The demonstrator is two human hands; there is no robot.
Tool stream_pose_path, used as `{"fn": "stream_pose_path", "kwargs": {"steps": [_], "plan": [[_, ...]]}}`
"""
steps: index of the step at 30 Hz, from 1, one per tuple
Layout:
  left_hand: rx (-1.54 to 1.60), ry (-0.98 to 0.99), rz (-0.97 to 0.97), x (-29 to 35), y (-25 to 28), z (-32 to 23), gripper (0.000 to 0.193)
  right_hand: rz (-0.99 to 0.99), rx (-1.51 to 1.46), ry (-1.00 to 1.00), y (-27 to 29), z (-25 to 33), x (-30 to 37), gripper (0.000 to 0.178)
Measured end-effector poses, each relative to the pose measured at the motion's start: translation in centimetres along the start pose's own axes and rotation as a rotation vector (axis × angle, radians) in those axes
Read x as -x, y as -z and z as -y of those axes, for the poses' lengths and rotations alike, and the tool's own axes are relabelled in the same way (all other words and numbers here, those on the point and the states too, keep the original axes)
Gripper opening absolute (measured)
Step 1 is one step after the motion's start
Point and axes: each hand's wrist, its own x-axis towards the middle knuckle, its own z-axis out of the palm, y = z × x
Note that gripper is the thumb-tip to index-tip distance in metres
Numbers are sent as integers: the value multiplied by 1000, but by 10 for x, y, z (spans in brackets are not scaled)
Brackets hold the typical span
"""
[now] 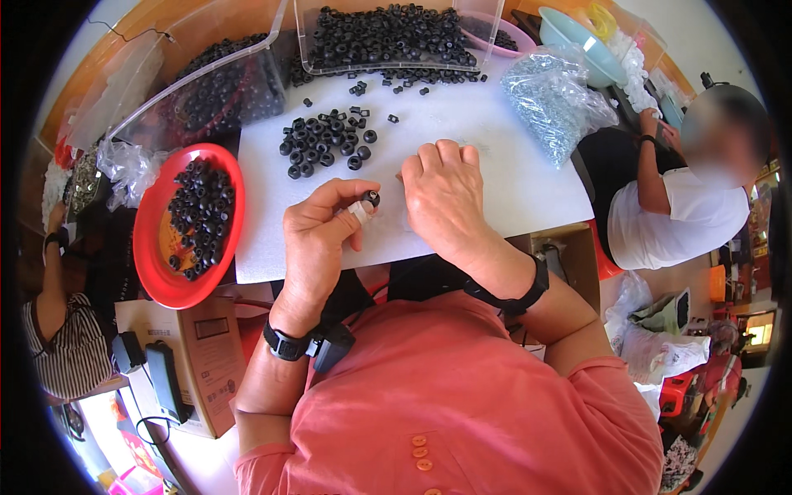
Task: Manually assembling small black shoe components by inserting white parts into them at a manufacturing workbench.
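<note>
Between the thumb and fingers of my left hand (316, 235), a small black rounded plastic part (373, 198) is pinched, its holed end showing. A white wrap (360, 212) goes round one of that hand's fingers. My right hand (445, 198) is a short way to the right, back up, over the white tabletop (520, 194). Its fingers are curled down, and their tips are hidden, so I cannot see what they hold. Just beyond my hands lies a loose pile of similar black parts (318, 144). More black parts (202, 219) fill a red oval tray (238, 186) at the left.
A clear bin (396, 68) heaped with black parts stands at the back, another clear bin (198, 87) at back left. At right lie a bag of small pale pieces (551, 103) and a light blue bowl (582, 49). People sit right (676, 210) and left (70, 338).
</note>
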Motion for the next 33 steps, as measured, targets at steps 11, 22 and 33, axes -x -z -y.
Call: {"fn": "stream_pose_path", "kwargs": {"steps": [11,22,33], "plan": [[23,53,1,2,0,-6,22,63,-256,93,5,-10,0,11],[5,36,4,1,-1,-4,22,154,-228,113,4,-11,-20,9],[-3,6,-14,1,-1,-3,19,163,-224,173,2,-5,-24,20]]}}
